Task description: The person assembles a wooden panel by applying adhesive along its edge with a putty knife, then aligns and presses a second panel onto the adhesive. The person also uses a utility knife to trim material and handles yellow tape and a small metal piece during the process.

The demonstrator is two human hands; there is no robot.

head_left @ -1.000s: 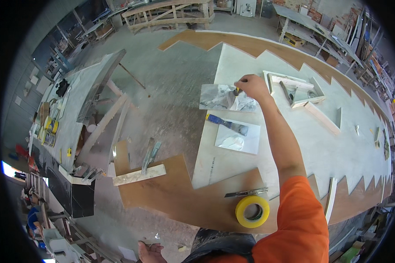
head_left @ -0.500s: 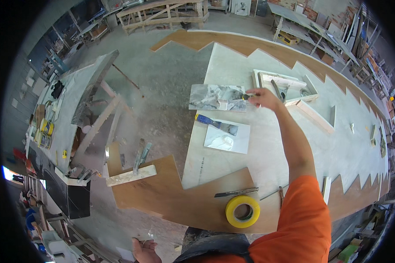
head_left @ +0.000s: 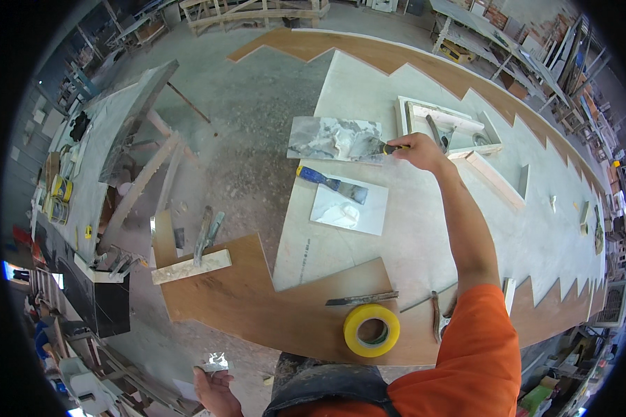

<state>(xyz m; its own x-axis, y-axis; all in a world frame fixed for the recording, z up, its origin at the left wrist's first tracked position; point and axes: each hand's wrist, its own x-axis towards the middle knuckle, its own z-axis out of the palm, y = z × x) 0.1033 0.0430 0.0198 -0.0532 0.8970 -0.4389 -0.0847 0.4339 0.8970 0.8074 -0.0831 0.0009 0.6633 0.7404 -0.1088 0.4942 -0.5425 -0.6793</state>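
Observation:
My right hand reaches far forward and grips a putty knife whose blade lies on a grey tile smeared with pale filler. Just in front of that tile lies a second, blue-handled putty knife, its blade resting on a white tile with a dab of filler. My left hand hangs low at the lower edge, down by my side, closed on a small shiny scrap. Both tiles rest on the long pale stone slab.
A yellow tape roll, a blade and small tools lie on the brown zigzag board near me. A shallow stone tray with tools sits beyond my right hand. A stone strip and trowels lie left. Cluttered benches stand around.
My right hand has shifted along the right edge of the grey tile, dragging the putty knife through the filler. My left hand has stayed low by my side.

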